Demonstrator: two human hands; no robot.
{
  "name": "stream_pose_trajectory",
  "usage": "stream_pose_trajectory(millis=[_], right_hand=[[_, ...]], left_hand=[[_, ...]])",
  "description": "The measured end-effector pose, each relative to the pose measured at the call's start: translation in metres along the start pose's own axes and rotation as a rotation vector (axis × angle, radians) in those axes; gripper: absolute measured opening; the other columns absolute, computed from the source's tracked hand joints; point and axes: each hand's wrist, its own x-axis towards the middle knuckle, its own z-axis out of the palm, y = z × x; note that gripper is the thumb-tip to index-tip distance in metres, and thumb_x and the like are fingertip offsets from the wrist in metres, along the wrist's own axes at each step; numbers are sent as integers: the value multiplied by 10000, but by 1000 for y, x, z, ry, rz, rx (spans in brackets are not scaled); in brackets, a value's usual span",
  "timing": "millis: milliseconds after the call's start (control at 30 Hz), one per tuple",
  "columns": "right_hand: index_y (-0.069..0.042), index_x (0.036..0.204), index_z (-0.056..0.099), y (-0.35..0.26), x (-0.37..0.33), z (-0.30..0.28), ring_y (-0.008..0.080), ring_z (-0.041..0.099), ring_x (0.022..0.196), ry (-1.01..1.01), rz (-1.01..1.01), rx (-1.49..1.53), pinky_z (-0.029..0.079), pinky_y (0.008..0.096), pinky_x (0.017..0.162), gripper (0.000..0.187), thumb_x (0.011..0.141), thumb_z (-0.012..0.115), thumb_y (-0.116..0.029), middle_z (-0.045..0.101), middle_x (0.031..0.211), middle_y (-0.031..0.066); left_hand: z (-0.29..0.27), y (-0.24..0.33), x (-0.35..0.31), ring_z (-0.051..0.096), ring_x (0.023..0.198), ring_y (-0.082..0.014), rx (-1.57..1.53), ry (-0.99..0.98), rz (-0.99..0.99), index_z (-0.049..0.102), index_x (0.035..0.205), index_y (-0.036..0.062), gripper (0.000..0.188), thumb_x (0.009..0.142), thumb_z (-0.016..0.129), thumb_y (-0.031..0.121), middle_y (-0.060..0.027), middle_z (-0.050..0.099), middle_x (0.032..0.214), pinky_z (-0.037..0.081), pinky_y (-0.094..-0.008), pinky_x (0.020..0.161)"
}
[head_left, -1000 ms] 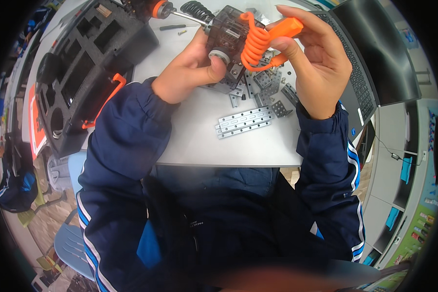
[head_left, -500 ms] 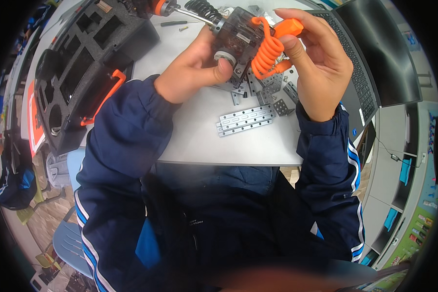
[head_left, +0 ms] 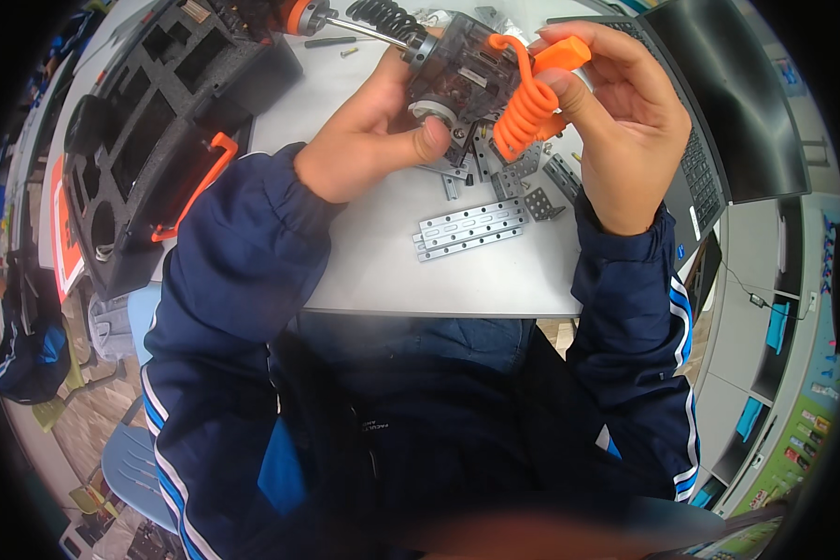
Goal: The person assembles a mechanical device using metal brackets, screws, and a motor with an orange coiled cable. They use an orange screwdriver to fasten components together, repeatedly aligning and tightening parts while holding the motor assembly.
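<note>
My left hand (head_left: pixel 364 140) is wrapped round a dark see-through mechanical module (head_left: pixel 462 70), its thumb beside a pale round wheel (head_left: pixel 431 112). From the module's upper left run a metal rod (head_left: pixel 371 30) and a black coil spring (head_left: pixel 383 14), near an orange-and-grey ring (head_left: pixel 306 16). On the right, my right hand (head_left: pixel 635 140) pinches a chunky orange plug (head_left: pixel 565 54) between thumb and fingers. A coiled orange cable (head_left: pixel 529 110) hangs between the plug and the module; its far end lies partly behind my right thumb.
Perforated metal strips (head_left: pixel 471 229) and several small brackets (head_left: pixel 539 203) lie on the white table (head_left: pixel 373 271). A screwdriver (head_left: pixel 331 41) and a screw (head_left: pixel 348 52) lie beyond. At left stands an open black case (head_left: pixel 145 121) with foam cut-outs; at right, a laptop (head_left: pixel 719 103).
My right hand has shifted a little to the right with the orange plug, and the coiled cable has swung right with it. My left hand has hardly moved.
</note>
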Motion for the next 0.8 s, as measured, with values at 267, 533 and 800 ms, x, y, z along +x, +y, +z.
stream_pose_trajectory(millis=[267, 533, 800], right_hand=[[66, 1092, 609, -15, 1, 6, 194, 635, 965, 10, 144, 88, 530, 257, 789, 238, 865, 641, 4, 655, 1038, 149], [67, 1230, 569, -12, 5, 10, 105, 565, 849, -40, 0, -28, 460, 220, 771, 410, 847, 682, -30, 555, 943, 47], [39, 1115, 558, -6, -2, 9, 157, 614, 915, 75, 68, 76, 513, 210, 688, 272, 870, 652, -34, 628, 1025, 121]], left_hand=[[0, 3, -1, 363, 1303, -200, -30, 7, -59, 200, 1456, 31, 835, 879, 639, 447, -101, 400, 1393, 300, -356, 1077], [1, 3, 1, 375, 1293, -193, -39, 17, -22, 181, 1464, 38, 811, 899, 633, 403, -99, 398, 1397, 314, -349, 1068], [1, -2, -1, 374, 1290, -195, -48, 2, -31, 202, 1454, 30, 759, 916, 622, 361, -101, 403, 1393, 307, -348, 1072]])
